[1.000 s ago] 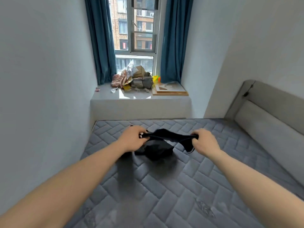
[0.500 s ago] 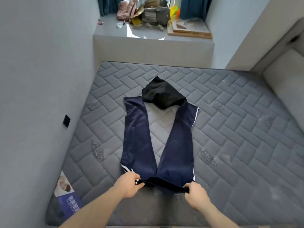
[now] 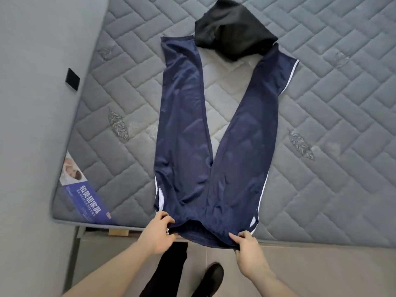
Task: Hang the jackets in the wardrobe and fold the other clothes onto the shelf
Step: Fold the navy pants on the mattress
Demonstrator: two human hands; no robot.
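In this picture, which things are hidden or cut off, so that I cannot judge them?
Head view only:
- Black garment: crumpled, its top cut off by the upper edge; its type cannot be told.
- Navy trousers: the right leg's hem lies under the black garment.
- Wardrobe and shelf: outside the frame.
- Left hand and right hand: fingertips partly hidden in the waistband.

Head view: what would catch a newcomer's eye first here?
The navy trousers spread flat along the grey mattress, legs splayed away from the person. The left hand and right hand pinch the waistband at the mattress's near edge. A crumpled black garment lies between the leg ends.
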